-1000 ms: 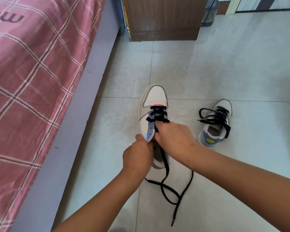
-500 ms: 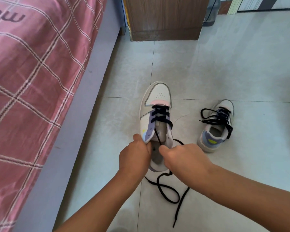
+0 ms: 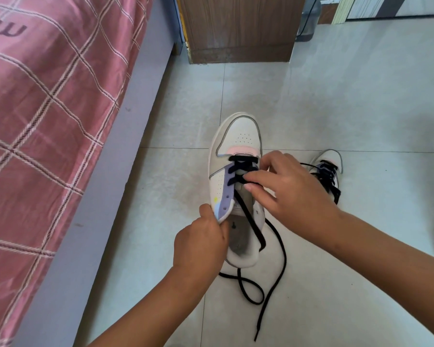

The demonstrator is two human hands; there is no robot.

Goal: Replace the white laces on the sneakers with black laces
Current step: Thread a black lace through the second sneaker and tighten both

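Left hand clamped on white-and-lilac leather sneaker near collar; right hand palm-down, fingertips pinching black flat lace crossing

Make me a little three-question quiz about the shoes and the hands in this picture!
1. True or false: the left hand grips the held sneaker.
2. What colour is the lace in it?
3. The second sneaker sits on: A) the bed, B) the floor, C) a chair.

Key: 1 true. 2 black. 3 B.
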